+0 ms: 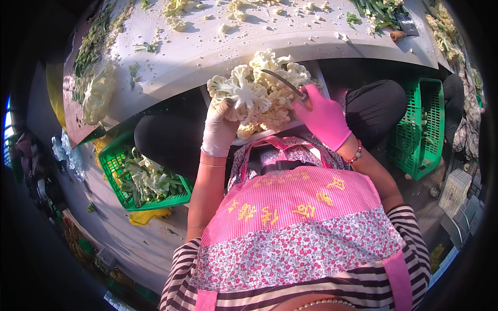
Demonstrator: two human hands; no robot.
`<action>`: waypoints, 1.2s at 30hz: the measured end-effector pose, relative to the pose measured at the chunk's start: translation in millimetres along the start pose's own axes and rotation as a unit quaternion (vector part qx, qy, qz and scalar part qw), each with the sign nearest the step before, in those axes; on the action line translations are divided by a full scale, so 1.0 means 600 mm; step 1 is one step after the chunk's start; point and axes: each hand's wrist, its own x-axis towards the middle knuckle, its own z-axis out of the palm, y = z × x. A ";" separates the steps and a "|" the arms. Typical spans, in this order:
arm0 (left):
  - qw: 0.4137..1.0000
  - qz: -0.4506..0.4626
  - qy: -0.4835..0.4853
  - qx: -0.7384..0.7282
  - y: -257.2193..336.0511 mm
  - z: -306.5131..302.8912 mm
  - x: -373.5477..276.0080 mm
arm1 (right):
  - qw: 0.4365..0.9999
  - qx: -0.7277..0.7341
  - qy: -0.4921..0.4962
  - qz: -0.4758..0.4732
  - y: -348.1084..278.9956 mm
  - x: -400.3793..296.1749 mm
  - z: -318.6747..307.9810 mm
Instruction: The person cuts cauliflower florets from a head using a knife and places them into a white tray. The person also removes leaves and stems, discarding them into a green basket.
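In a whitish glove, my left hand grips a piece of cauliflower head, its cut stem side turned up. My right hand, gloved in pink, is closed around the handle of a small curved knife. The blade points up and left, above a pile of cauliflower florets. Those florets lie in a white container at my lap, below the table's near edge. Most of the knife handle is hidden by my fingers.
Cauliflower crumbs and leaves litter the white table. A wide-bladed knife with a wooden handle lies at its far right. Left of me, a green plastic crate holds leaf and stem trimmings; another green crate stands to the right.
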 end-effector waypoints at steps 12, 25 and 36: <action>0.990 -0.124 -0.056 0.046 0.052 0.061 -0.017 | 0.956 -0.068 -0.051 -0.282 -0.006 0.047 0.002; 0.986 -0.149 -0.074 -0.001 0.045 0.073 -0.038 | 0.965 -0.026 -0.085 -0.246 0.017 -0.013 0.016; 0.999 0.006 0.020 -0.037 -0.002 0.093 -0.046 | 0.992 0.064 -0.067 0.080 0.032 -0.036 0.077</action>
